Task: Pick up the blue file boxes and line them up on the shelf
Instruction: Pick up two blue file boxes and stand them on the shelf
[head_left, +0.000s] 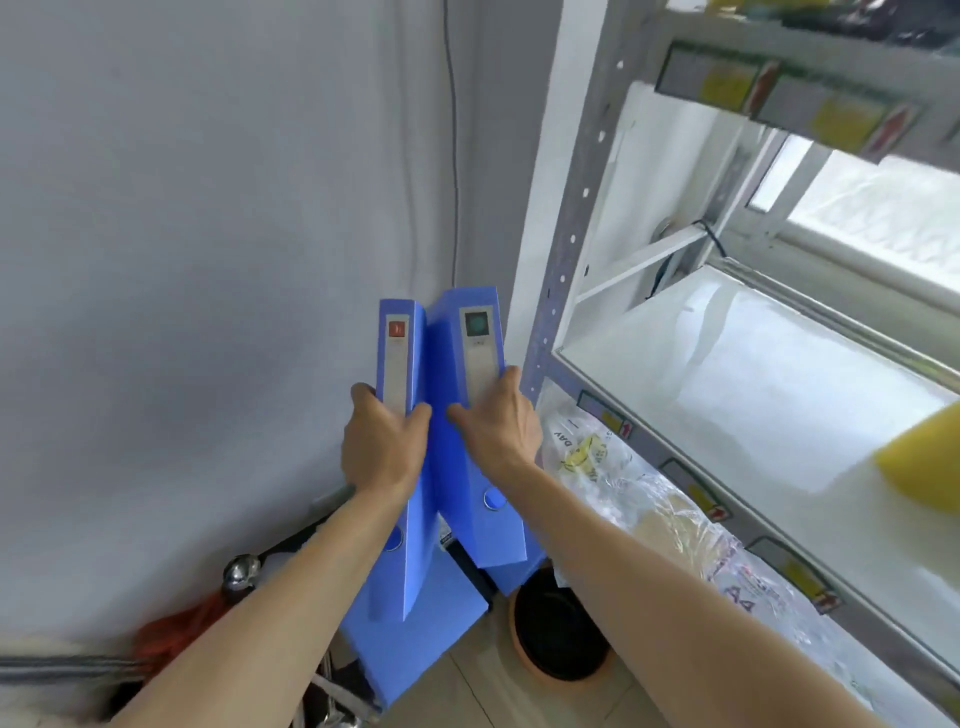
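I hold two blue file boxes in the air, spines toward me. My left hand (382, 441) grips the left file box (402, 358), whose spine label bears a red mark. My right hand (501, 423) grips the right file box (480, 467), which has a green mark on its label. The two boxes touch and lean apart at the bottom. Below them, more blue file boxes (415, 639) lie stacked on the floor. The white shelf (753, 395) of a grey metal rack is to the right, at about hand height.
A yellow object (924, 457) sits on the shelf at the right edge. Plastic-wrapped packs (649, 499) fill the level below. An orange-rimmed dark bowl (561, 634) stands on the floor by the stack. A grey wall is at left, with red and metal items (239, 571) low down.
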